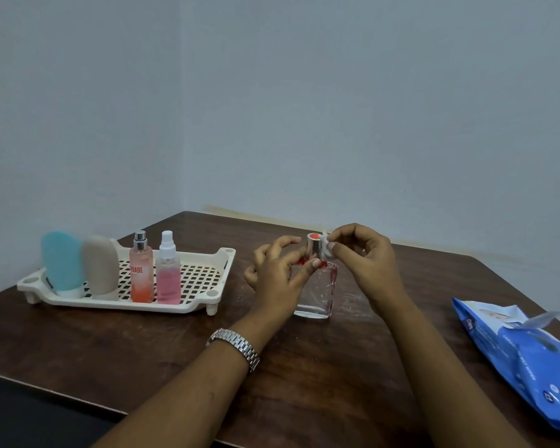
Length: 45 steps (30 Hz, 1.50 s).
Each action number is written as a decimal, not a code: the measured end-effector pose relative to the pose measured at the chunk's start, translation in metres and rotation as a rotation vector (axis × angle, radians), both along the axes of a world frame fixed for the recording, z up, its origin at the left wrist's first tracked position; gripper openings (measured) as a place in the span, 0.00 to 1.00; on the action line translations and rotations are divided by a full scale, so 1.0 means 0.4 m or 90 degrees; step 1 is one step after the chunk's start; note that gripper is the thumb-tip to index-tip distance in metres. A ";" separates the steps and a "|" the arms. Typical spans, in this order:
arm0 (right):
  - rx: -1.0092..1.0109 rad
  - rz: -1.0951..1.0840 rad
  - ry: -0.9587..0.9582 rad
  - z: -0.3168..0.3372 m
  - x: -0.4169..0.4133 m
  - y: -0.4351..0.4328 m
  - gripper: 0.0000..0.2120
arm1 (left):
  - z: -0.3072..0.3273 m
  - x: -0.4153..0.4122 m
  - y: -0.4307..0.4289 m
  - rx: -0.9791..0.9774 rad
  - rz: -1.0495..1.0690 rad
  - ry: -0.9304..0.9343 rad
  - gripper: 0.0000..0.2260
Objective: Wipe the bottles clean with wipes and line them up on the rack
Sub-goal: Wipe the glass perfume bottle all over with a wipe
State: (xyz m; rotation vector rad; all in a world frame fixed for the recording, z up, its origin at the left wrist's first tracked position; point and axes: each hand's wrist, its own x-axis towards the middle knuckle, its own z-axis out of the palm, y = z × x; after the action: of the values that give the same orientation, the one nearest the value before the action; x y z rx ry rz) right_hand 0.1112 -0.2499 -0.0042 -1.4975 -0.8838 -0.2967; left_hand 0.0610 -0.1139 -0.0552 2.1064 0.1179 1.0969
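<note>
A clear glass perfume bottle [316,295] with a silver cap and red top stands upright on the table at centre. My left hand [277,273] pinches its neck just under the cap. My right hand [362,257] pinches a small white wipe [325,248] against the cap's right side. On the cream rack [204,295] at the left stand several bottles in a row: a blue tube [62,261], a beige tube [100,265], an orange spray bottle [141,273] and a pink spray bottle [168,276].
A blue pack of wipes [524,360] lies at the table's right edge with its flap lifted. The dark wooden table [304,383] sits in a corner against pale walls. The right half of the rack holds nothing.
</note>
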 end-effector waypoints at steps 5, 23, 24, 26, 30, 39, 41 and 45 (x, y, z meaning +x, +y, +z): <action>-0.062 -0.040 -0.016 -0.018 0.011 0.004 0.06 | 0.000 0.003 -0.001 -0.013 -0.013 -0.007 0.23; 0.092 -0.021 0.116 -0.030 -0.001 0.025 0.09 | 0.032 -0.022 0.067 -0.338 -0.120 0.007 0.13; 0.091 -0.022 0.122 -0.032 0.001 0.025 0.09 | 0.036 -0.024 0.067 -0.385 -0.162 0.008 0.10; 0.083 -0.023 0.132 -0.038 0.006 0.025 0.10 | 0.047 -0.028 0.069 -0.452 -0.212 0.001 0.06; 0.051 -0.029 0.113 -0.039 0.007 0.027 0.14 | 0.058 -0.025 0.085 -0.545 -0.267 -0.011 0.03; -0.074 -0.145 -0.057 -0.055 0.003 0.043 0.07 | 0.056 -0.029 0.104 -0.539 -0.338 0.024 0.05; -0.117 -0.174 -0.142 -0.059 -0.005 0.053 0.06 | 0.055 -0.029 0.099 -0.510 -0.346 0.035 0.10; -0.127 -0.216 -0.223 -0.061 -0.013 0.065 0.06 | 0.050 -0.026 0.090 -0.461 -0.378 0.049 0.03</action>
State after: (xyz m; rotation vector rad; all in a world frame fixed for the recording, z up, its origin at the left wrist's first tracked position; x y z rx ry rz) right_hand 0.1060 -0.2239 -0.0286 -1.8150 -0.9517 -0.7565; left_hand 0.0506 -0.0779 -0.0350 1.3872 -0.0682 0.5015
